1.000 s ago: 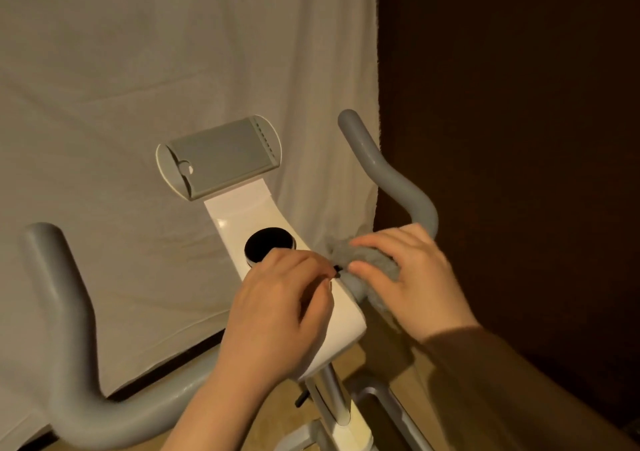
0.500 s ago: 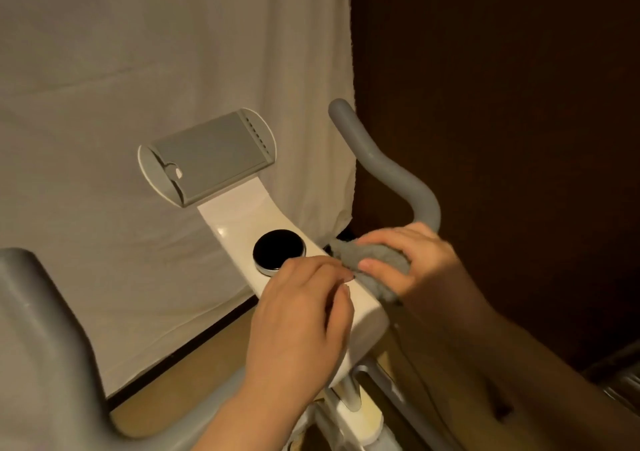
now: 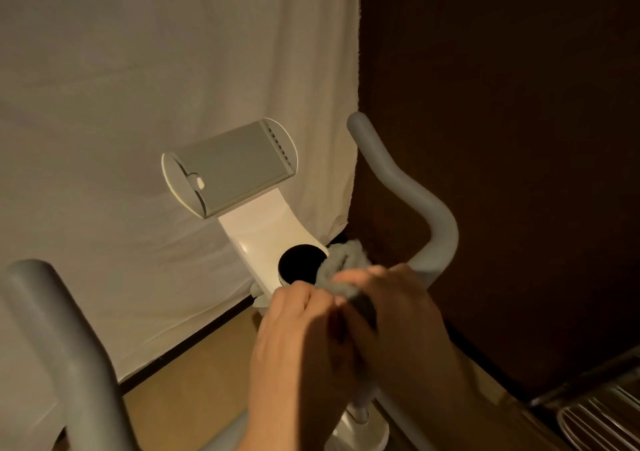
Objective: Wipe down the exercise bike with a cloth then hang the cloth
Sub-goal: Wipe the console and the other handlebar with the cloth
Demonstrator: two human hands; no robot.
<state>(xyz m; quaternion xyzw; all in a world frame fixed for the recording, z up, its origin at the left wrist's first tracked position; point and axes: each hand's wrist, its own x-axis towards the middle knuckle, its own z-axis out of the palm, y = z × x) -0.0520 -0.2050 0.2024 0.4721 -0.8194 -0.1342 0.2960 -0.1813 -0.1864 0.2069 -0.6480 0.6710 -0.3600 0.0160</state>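
Both hands meet over the white console (image 3: 263, 239) of the exercise bike (image 3: 408, 191). The right hand (image 3: 398, 315) has its grip clamped on the grey cloth (image 3: 341, 267), just right of the black dial (image 3: 299, 265). The left hand (image 3: 294, 339) seems to pinch the cloth's near end.

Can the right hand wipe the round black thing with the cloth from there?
Probably yes. The right hand holds the cloth, whose edge already touches the round black dial, and nothing covers it.

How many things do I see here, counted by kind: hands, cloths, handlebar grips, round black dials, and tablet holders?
Hands: 2, left hand and right hand
Grey cloth: 1
Grey handlebar grips: 2, left grip and right grip
Round black dial: 1
Tablet holder: 1
Total: 7
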